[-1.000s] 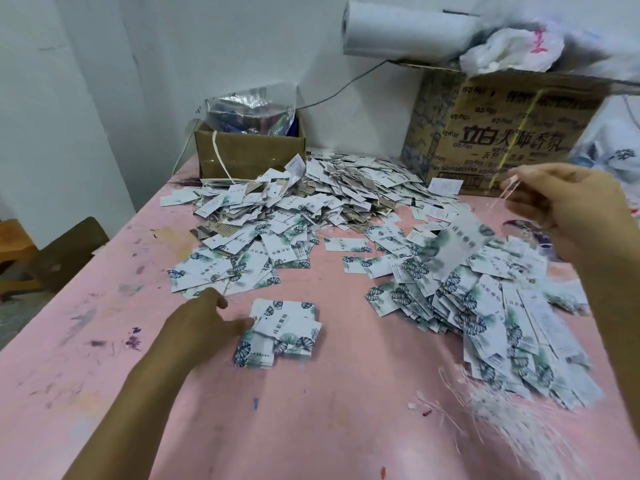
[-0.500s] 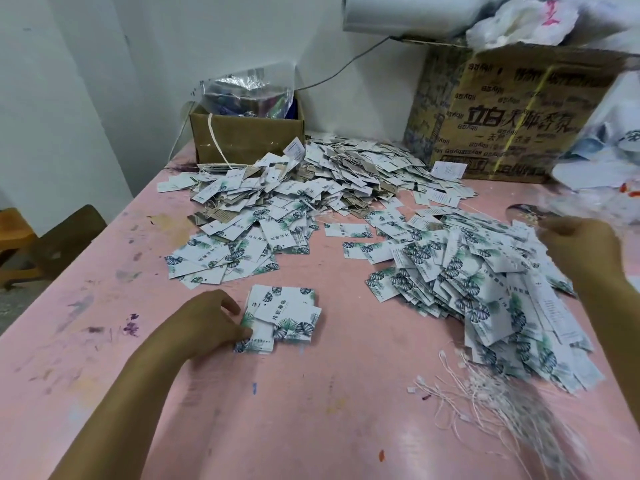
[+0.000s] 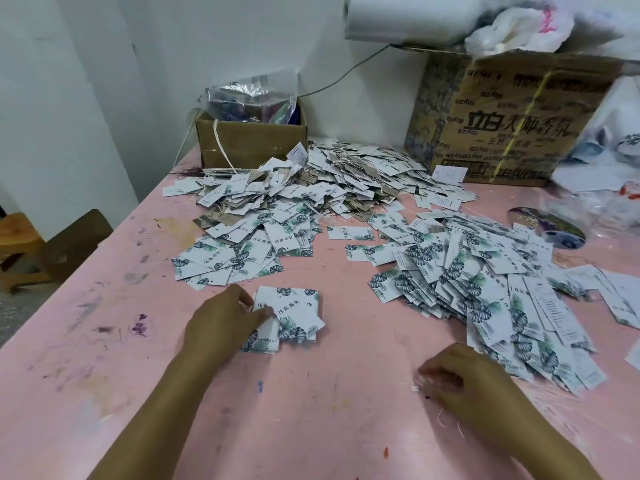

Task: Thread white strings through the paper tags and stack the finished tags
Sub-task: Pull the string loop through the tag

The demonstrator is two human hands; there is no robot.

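**Head view of the threading bench.** The left hand (image 3: pixel 224 320) lies at the near-left edge of a small stack of tags (image 3: pixel 294 315) on the pink table (image 3: pixel 104 341). Its fingers curl against the stack's side and its thumb tip lies over the top card, so it pinches the stack in place. The right hand (image 3: pixel 462 374) is down on the table, well apart from the stack. Its fingers curl toward a small white scrap (image 3: pixel 414 388); whether they have closed on a string cannot be told. A few loose white strings (image 3: pixel 446 422) show just beside the right wrist (any larger supply is out of view). Leaf-printed loose tags (image 3: pixel 485 282) lie heaped to the right, and a second spread of tags (image 3: pixel 235 251) lies beyond the left hand. Strung tags (image 3: pixel 349 174) are piled at the far edge, in front of a small cardboard box (image 3: pixel 249 147) and a large printed carton (image 3: pixel 502 119).

The step in hand appears to be fetching one string while the stack is steadied. It is best done by lifting a single strand by its end, clear of its neighbours, since thin strings are likely to tangle and come up in clumps. The left hand should press only lightly, as smooth cards probably slide, and should keep the top card squared on those beneath.
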